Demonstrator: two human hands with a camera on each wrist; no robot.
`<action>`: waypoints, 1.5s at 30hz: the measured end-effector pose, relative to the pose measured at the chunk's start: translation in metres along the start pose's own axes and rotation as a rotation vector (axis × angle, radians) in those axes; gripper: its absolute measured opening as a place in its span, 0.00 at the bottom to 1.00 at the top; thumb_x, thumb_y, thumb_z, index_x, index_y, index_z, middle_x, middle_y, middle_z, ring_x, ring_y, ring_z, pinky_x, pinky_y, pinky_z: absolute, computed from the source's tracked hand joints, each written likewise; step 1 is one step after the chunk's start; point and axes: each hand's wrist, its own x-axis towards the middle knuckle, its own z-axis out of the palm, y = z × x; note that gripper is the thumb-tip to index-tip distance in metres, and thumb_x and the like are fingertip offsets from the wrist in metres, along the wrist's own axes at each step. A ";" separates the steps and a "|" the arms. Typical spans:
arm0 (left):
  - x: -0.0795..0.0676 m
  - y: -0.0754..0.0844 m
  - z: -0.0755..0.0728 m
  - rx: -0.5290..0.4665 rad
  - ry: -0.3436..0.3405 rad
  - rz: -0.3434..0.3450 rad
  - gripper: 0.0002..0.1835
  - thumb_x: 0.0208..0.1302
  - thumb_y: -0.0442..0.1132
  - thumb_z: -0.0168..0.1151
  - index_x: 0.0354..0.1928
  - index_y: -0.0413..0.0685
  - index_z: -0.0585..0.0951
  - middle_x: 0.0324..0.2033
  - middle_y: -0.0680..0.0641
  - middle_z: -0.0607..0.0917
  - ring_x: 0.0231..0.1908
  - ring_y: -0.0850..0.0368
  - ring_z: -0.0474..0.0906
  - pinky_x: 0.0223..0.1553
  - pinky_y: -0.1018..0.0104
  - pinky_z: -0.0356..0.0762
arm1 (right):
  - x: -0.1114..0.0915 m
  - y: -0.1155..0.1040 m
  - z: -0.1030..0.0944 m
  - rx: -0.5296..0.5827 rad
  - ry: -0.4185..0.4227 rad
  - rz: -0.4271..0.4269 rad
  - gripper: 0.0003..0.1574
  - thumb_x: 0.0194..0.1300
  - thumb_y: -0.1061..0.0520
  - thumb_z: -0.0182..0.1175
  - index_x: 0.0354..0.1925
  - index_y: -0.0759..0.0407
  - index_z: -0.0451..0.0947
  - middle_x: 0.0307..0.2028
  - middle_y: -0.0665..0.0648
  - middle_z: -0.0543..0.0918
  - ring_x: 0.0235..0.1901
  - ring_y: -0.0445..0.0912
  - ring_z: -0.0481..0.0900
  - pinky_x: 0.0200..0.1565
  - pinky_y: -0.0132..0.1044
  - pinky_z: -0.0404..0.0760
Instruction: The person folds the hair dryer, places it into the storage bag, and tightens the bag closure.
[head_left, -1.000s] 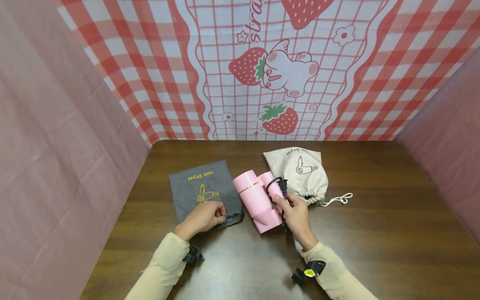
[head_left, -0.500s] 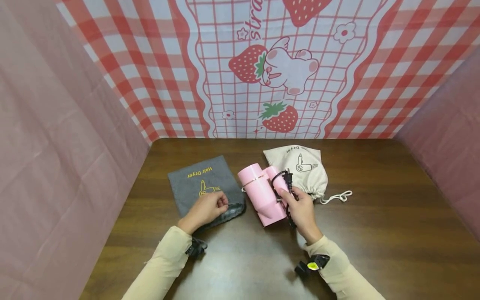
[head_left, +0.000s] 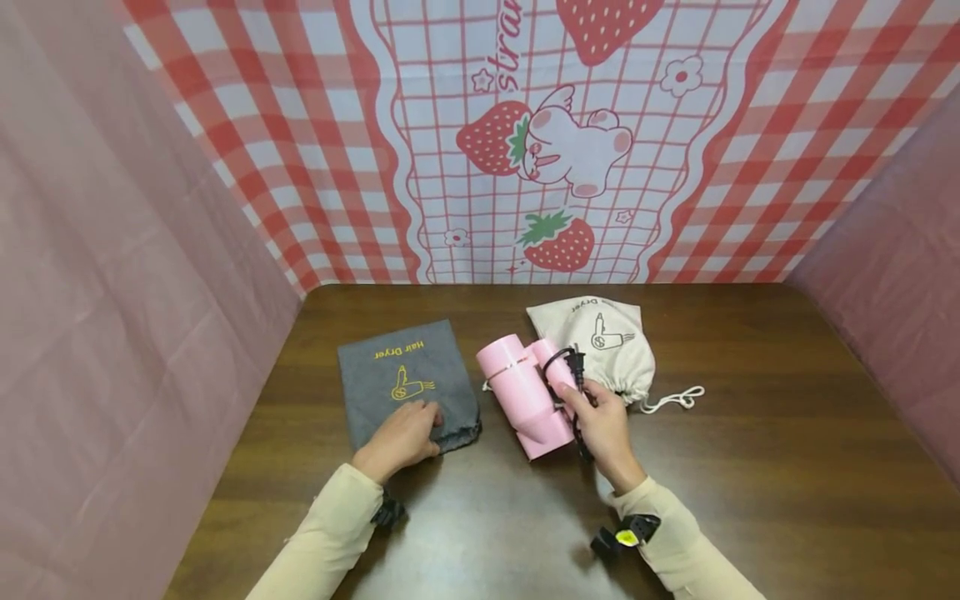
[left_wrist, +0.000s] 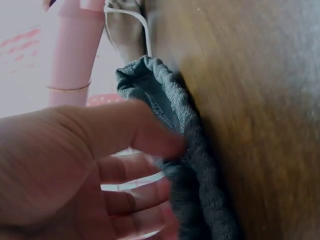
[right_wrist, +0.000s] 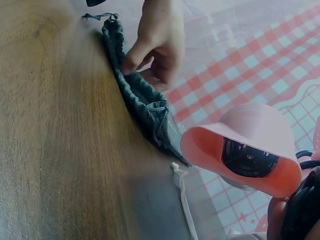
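A grey drawstring pouch [head_left: 371,379] printed "Hair Dryer" lies flat on the table, its gathered mouth [left_wrist: 172,105] facing the person. My left hand [head_left: 401,437] is at that mouth; in the left wrist view its thumb overlaps the rim, with a gap between thumb and fingers. To the right, my right hand [head_left: 606,435] grips a pink folded hair dryer [head_left: 513,383] by its handle, with the black cord and plug [head_left: 576,363] bundled against it. The dryer's wide nozzle [right_wrist: 287,175] shows in the right wrist view. Most of my right fingers are hidden.
Behind the dryer lies a beige drawstring pouch [head_left: 626,358] with a matching print, its white cord [head_left: 678,397] trailing right. The brown wooden table [head_left: 750,467] is backed by a checked strawberry cloth [head_left: 495,137], with pink cloth [head_left: 150,250] at both sides.
My left hand lifted the grey pouch's upper edge, widening its mouth, and has come down again with the mouth flatter. The dryer in my right hand shifted slightly to the right.
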 end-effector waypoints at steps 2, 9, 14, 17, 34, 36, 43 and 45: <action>-0.001 -0.001 -0.002 -0.010 -0.009 -0.019 0.15 0.38 0.35 0.67 0.33 0.45 0.77 0.32 0.46 0.76 0.33 0.49 0.75 0.38 0.59 0.72 | 0.000 0.000 0.000 0.001 0.001 0.000 0.15 0.56 0.53 0.61 0.37 0.63 0.78 0.12 0.43 0.71 0.13 0.35 0.68 0.16 0.29 0.68; 0.000 -0.007 -0.005 0.022 0.091 -0.066 0.04 0.43 0.36 0.63 0.18 0.49 0.78 0.27 0.46 0.77 0.27 0.49 0.76 0.31 0.57 0.73 | -0.001 0.001 -0.001 -0.021 0.010 0.007 0.15 0.56 0.53 0.62 0.39 0.63 0.78 0.12 0.42 0.72 0.14 0.35 0.70 0.18 0.29 0.70; 0.005 -0.010 -0.009 -0.025 0.130 -0.092 0.05 0.52 0.44 0.63 0.24 0.53 0.81 0.22 0.53 0.82 0.26 0.54 0.78 0.30 0.58 0.73 | -0.001 0.003 -0.002 -0.027 0.016 0.004 0.14 0.56 0.54 0.62 0.38 0.63 0.79 0.12 0.42 0.73 0.14 0.34 0.70 0.18 0.29 0.70; 0.009 -0.012 -0.013 -0.120 0.134 -0.089 0.08 0.53 0.46 0.64 0.22 0.54 0.80 0.18 0.55 0.79 0.22 0.59 0.73 0.26 0.63 0.69 | -0.001 0.005 -0.002 -0.029 0.009 -0.004 0.15 0.56 0.54 0.62 0.37 0.64 0.78 0.13 0.42 0.73 0.15 0.34 0.70 0.19 0.29 0.72; 0.041 -0.014 -0.032 -0.440 0.174 -0.171 0.10 0.52 0.48 0.64 0.23 0.49 0.82 0.22 0.51 0.83 0.23 0.63 0.71 0.27 0.71 0.68 | -0.003 0.007 0.000 -0.019 -0.001 -0.033 0.15 0.56 0.55 0.62 0.35 0.67 0.78 0.16 0.42 0.74 0.17 0.34 0.71 0.22 0.29 0.73; 0.045 -0.014 -0.032 -0.457 0.185 -0.203 0.11 0.52 0.48 0.64 0.23 0.49 0.81 0.23 0.51 0.83 0.23 0.63 0.71 0.27 0.71 0.68 | -0.004 0.007 -0.001 -0.018 -0.004 -0.039 0.15 0.56 0.55 0.62 0.36 0.67 0.78 0.16 0.42 0.74 0.17 0.34 0.71 0.22 0.29 0.73; 0.057 -0.003 -0.033 -0.469 0.216 -0.231 0.11 0.52 0.47 0.64 0.22 0.48 0.80 0.16 0.52 0.79 0.17 0.63 0.70 0.22 0.71 0.66 | -0.005 0.006 0.000 -0.010 -0.028 -0.052 0.15 0.56 0.55 0.62 0.38 0.66 0.78 0.20 0.44 0.77 0.19 0.34 0.73 0.24 0.29 0.75; 0.060 0.002 -0.033 -0.486 0.212 -0.223 0.11 0.52 0.47 0.64 0.22 0.48 0.79 0.13 0.53 0.77 0.14 0.64 0.70 0.20 0.71 0.66 | -0.005 0.006 0.001 -0.020 -0.035 -0.065 0.14 0.56 0.55 0.61 0.37 0.65 0.79 0.20 0.44 0.76 0.19 0.34 0.73 0.23 0.29 0.74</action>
